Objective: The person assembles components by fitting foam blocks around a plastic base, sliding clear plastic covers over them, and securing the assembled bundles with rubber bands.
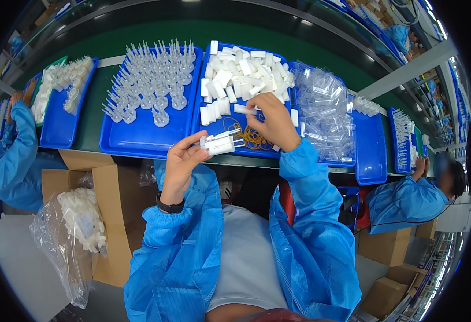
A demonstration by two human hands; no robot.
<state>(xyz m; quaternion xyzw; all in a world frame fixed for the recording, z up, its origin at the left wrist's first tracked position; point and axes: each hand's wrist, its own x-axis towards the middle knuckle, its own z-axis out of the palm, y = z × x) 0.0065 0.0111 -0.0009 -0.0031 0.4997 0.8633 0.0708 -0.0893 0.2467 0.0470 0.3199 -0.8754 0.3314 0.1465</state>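
Note:
My left hand (177, 167) is closed on a pronged plastic piece (222, 145), which has a white block against its thin prongs. The prongs point to the right. Just above and to the right, my right hand (273, 121) pinches a small white block (244, 109) between thumb and fingers. Both hands are over the near part of a blue tray (197, 124). Many loose white blocks (246, 72) are heaped in its far part. A tangle of yellow-brown rubber bands (254, 139) lies beneath my right hand, partly covered by it.
Left of the blocks, a blue tray (144, 138) carries rows of upright clear pronged pieces (155, 80). On the right is a tray of clear plastic covers (324, 107). An open carton (111, 214) with bagged white parts stands lower left. Co-workers in blue sleeves sit at both sides.

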